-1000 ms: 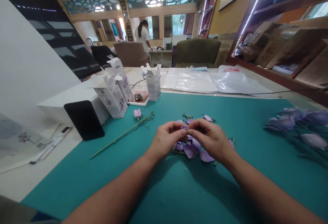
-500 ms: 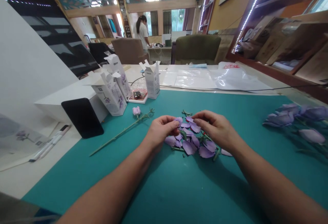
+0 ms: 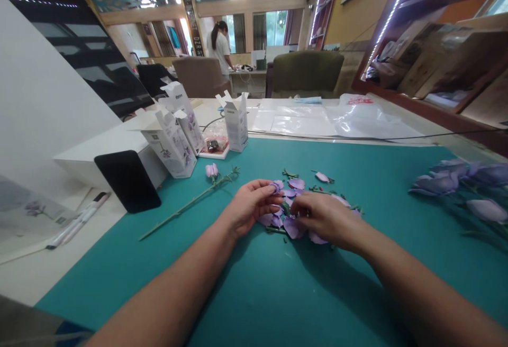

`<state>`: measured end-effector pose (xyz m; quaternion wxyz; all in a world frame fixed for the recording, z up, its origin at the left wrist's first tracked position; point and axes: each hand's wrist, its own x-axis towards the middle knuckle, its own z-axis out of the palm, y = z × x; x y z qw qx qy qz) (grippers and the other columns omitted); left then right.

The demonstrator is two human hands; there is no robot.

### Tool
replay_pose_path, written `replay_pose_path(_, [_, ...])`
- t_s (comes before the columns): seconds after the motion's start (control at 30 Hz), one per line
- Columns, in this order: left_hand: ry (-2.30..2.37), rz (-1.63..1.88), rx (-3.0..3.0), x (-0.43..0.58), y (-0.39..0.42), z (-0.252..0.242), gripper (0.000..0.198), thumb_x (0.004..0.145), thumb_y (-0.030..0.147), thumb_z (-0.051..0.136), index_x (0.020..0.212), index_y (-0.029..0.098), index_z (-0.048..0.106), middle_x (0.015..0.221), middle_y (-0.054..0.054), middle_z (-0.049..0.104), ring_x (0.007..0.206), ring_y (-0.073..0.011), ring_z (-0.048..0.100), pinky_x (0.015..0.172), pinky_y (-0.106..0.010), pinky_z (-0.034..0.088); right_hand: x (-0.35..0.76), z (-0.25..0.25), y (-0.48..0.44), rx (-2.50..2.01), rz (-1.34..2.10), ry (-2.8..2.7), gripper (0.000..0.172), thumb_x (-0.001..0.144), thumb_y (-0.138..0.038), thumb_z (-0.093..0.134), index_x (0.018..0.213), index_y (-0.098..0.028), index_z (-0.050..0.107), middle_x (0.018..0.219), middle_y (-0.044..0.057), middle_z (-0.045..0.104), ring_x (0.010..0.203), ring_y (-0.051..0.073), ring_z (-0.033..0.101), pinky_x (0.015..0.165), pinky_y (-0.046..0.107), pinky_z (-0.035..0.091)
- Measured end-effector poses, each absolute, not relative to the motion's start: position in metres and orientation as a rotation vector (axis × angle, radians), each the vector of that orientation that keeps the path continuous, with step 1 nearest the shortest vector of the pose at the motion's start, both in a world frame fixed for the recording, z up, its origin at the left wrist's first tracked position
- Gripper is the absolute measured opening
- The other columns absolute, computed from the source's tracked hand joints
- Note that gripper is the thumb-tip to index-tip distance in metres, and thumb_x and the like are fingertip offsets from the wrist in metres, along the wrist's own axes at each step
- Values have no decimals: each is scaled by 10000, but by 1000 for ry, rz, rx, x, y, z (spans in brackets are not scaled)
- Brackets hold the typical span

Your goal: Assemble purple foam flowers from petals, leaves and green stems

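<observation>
My left hand point(image 3: 252, 204) pinches a small purple flower piece point(image 3: 277, 186) between thumb and fingers, just above the mat. My right hand point(image 3: 329, 217) reaches down into a pile of loose purple petals point(image 3: 292, 227). Its fingers are drawn together there; whatever lies between them is hidden by the hand. Green stem pieces point(image 3: 290, 174) and a pale bud piece point(image 3: 322, 177) lie around the pile. Left of my hands, a long green stem point(image 3: 186, 207) rests on the mat, with a pale purple bud point(image 3: 211, 170) by its upper end.
A green mat point(image 3: 254, 294) covers the table. White boxes point(image 3: 170, 148) with open flaps stand at the back left, near a black tablet-like panel point(image 3: 127, 182). Purple flowers point(image 3: 440, 180) lie at the right. Clear plastic sheets point(image 3: 301, 119) lie behind; a person point(image 3: 219, 45) stands far back.
My right hand has moved down and inward over the petals, uncovering the bud piece and stem bits behind it. My left hand stays nearly in place with its flower piece.
</observation>
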<state>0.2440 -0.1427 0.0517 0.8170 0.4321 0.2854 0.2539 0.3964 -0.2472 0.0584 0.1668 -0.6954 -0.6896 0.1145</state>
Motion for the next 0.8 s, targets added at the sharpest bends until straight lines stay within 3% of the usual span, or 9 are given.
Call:
replay_pose_path(0.1, [610, 526, 918, 244, -143, 53, 79, 777, 137, 644, 830, 132, 586, 753, -62, 701, 591, -107, 653, 557, -202, 531, 385, 54, -248, -2090, 255, -2081, 85, 701, -178, 637, 781, -208, 637, 812, 49, 648, 730, 187, 575, 572, 263, 368])
replay_pose_path(0.27, [622, 533, 898, 243, -141, 54, 50, 803, 123, 599, 850, 129, 585, 762, -74, 707, 593, -109, 659, 561, -205, 536, 375, 46, -248, -2190, 128, -2178, 190, 652, -264, 713, 808, -196, 627, 859, 84, 627, 794, 238, 571, 575, 290, 374])
replay_pose_path(0.6, [633, 608, 882, 242, -137, 56, 48, 805, 102, 579, 844, 131, 579, 742, -66, 712, 570, -100, 646, 565, -204, 537, 382, 44, -248, -2220, 89, -2201, 65, 717, -196, 619, 780, -192, 635, 835, 87, 639, 762, 223, 578, 575, 286, 357])
replay_pose_path(0.8, [642, 618, 886, 243, -137, 56, 43, 798, 109, 598, 826, 134, 577, 715, -60, 702, 561, -102, 640, 572, -211, 538, 421, 64, -245, -2324, 219, -1877, 194, 846, -333, 506, 824, -215, 659, 835, 46, 677, 713, 163, 580, 561, 243, 328])
